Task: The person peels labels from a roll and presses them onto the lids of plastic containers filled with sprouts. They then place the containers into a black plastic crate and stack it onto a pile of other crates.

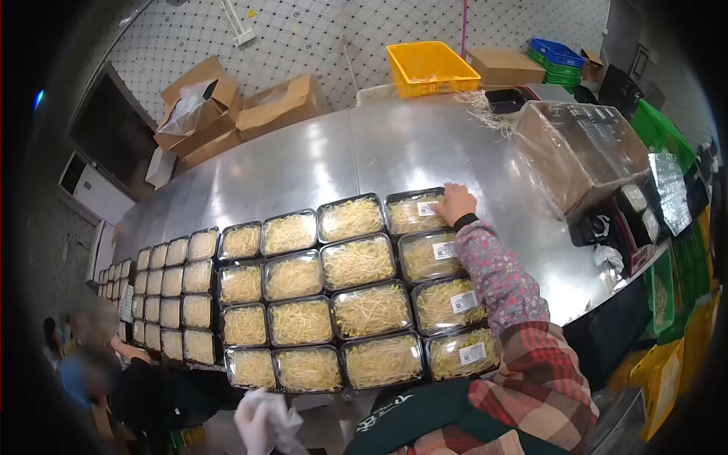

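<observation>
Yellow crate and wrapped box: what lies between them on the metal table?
Loose pale sprouts and a black container lie between the yellow crate and the wrapped box in the head view.

Right hand [458, 203] reaching far forward, fingers bent downward, arm extended; left hand [255, 426] low, near body, blurred.

Pale tiled walls [318, 38] patterned with dark dots and lines rise behind a long, shiny metal table [288, 144].

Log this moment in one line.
right hand: touching far labelled pack | left hand: holding crumpled white material | sprout packs: in rows, rightmost column labelled | co-worker: at left
</observation>
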A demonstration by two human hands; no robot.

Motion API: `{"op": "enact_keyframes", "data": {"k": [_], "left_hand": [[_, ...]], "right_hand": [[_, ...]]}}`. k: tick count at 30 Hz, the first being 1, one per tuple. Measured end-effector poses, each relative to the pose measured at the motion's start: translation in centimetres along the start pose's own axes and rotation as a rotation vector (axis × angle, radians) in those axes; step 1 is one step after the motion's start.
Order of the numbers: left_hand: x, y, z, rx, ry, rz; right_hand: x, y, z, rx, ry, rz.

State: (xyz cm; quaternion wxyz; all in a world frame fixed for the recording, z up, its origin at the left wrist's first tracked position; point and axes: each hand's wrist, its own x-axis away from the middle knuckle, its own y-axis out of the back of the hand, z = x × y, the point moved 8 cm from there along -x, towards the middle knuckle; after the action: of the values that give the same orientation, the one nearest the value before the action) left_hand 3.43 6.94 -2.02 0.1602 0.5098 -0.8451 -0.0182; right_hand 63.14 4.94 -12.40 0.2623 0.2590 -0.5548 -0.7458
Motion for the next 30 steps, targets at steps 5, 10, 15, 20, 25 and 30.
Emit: {"op": "enact_keyframes", "data": {"k": [5,10,15,20,25,30], "left_hand": [[-5.7,-9.3,-0.3,0.002,-0.026,0.043],[-7.9,-13.1,2.0,0.333,0.033,0.036],[-8.4,-13.5,3.3,0.248,-0.023,0.014],[-9.2,-14.3,0.0,0.347,-0.074,0.112],[-9.6,-14.9,2.9,0.4,0.066,0.18],[-9.9,-13.7,3.6,0.417,0.081,0.195]], "right_hand": [[5.1,4.7,6.2,-0.733,0.238,-0.101],[22.3,5.0,19.3,-1.143,0.514,0.762],[24.0,1.4,18.6,-1.364,0.234,0.755],[23.0,3.4,20.1,-1.167,0.611,0.432],[9.3,-0.3,16.9,-1.176,0.232,0.242],[-1.0,-3.9,18.1,-0.711,0.383,0.193]]}}
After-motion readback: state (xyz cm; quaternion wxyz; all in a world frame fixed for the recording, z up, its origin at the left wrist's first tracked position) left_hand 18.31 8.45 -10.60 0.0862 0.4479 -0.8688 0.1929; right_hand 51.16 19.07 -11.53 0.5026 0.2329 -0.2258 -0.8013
